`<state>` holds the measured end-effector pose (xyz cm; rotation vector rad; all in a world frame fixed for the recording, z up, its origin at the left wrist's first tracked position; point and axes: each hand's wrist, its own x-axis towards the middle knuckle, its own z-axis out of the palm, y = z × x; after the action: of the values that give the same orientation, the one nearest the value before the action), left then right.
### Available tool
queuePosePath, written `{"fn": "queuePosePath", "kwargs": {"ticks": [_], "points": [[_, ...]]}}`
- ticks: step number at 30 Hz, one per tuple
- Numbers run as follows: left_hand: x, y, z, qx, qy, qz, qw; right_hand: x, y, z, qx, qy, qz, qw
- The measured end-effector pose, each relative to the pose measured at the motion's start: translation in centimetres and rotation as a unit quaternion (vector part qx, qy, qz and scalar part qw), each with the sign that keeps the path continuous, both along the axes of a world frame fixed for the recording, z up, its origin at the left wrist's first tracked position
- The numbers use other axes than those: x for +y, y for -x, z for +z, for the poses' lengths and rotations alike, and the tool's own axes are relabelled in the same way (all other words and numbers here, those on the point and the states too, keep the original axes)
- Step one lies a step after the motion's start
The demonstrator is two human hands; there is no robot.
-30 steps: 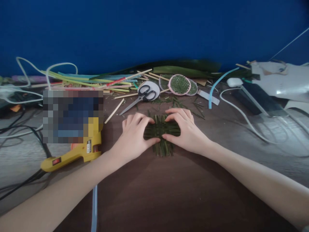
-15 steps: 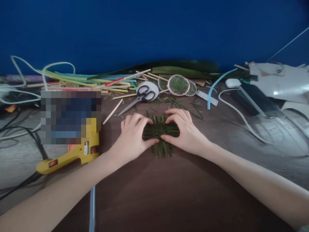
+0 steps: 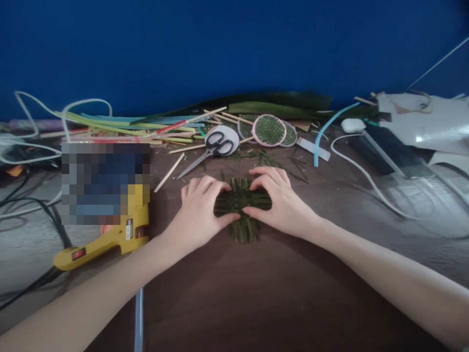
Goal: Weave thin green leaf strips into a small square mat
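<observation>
A small mat woven of dark green leaf strips (image 3: pixel 242 208) lies on the brown table (image 3: pixel 256 293) in the middle of the view. My left hand (image 3: pixel 200 212) pinches its left side between thumb and curled fingers. My right hand (image 3: pixel 280 203) pinches its right side the same way. Both thumbs meet near the mat's centre. Loose strip ends stick out below and above the hands.
A yellow glue gun (image 3: pixel 110 237) lies left of my left hand, with black cables beyond it. Black-handled scissors (image 3: pixel 210 146), sticks, coloured strips and round woven discs (image 3: pixel 269 129) lie behind the mat. White cables and a white device (image 3: pixel 421 122) occupy the right.
Both hands keep their pinch on the woven mat. The whole view has shifted slightly, nothing else has moved.
</observation>
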<state>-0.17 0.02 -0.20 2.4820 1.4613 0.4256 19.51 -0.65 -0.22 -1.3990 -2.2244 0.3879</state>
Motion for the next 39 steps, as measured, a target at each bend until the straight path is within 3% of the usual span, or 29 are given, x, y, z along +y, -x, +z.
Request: {"fn": "queuePosePath", "kwargs": {"ticks": [16,21,27,30,34,39], "points": [[-0.1,0.2,-0.3,-0.041,-0.025,0.006,0.999,-0.1,0.1,-0.1,-0.013,-0.008,-0.004,1.000],[-0.2,0.1,0.0,-0.027,-0.016,-0.023,0.999,0.0,0.0,-0.2,-0.013,-0.016,0.000,1.000],[-0.7,0.0,0.7,-0.002,-0.065,-0.101,0.993,0.1,0.0,-0.1,0.040,-0.015,0.013,0.999],[-0.8,0.0,1.0,-0.002,-0.075,-0.165,0.983,1.0,-0.9,0.1,0.146,-0.001,-0.024,0.989],[-1.1,0.1,1.2,0.017,-0.094,-0.196,0.976,3.3,-3.5,0.5,0.244,-0.002,-0.171,0.954],[-1.5,0.0,1.2,0.004,-0.095,-0.221,0.971,5.0,-6.5,1.3,0.137,0.074,-0.194,0.969]]}}
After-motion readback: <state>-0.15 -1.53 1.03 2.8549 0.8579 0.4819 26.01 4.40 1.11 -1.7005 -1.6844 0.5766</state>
